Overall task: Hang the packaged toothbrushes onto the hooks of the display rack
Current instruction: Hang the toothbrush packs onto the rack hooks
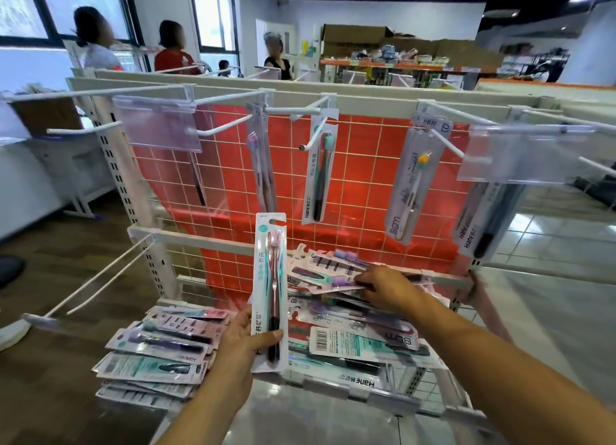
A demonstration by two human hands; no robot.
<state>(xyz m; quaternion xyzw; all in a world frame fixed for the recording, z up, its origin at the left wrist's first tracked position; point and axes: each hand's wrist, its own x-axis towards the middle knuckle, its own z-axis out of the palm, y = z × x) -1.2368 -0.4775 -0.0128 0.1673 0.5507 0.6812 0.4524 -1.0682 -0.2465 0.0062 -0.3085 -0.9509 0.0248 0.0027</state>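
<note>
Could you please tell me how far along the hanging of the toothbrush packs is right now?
Early days. Done: a few packs hang on the upper hooks, such as the green-brush pack. In hand: the left hand holds a pink-brush pack upright, while the right hand reaches into the loose packs on the shelf. Left: those, plus the stack on the left.

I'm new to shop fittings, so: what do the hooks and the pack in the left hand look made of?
Hooks: probably metal wire, white-coated; thin, rigid, evenly glossy.
Pack held by the left hand: seemingly a printed card back under clear plastic; glare runs along its front, with the brushes visible through it.
</note>
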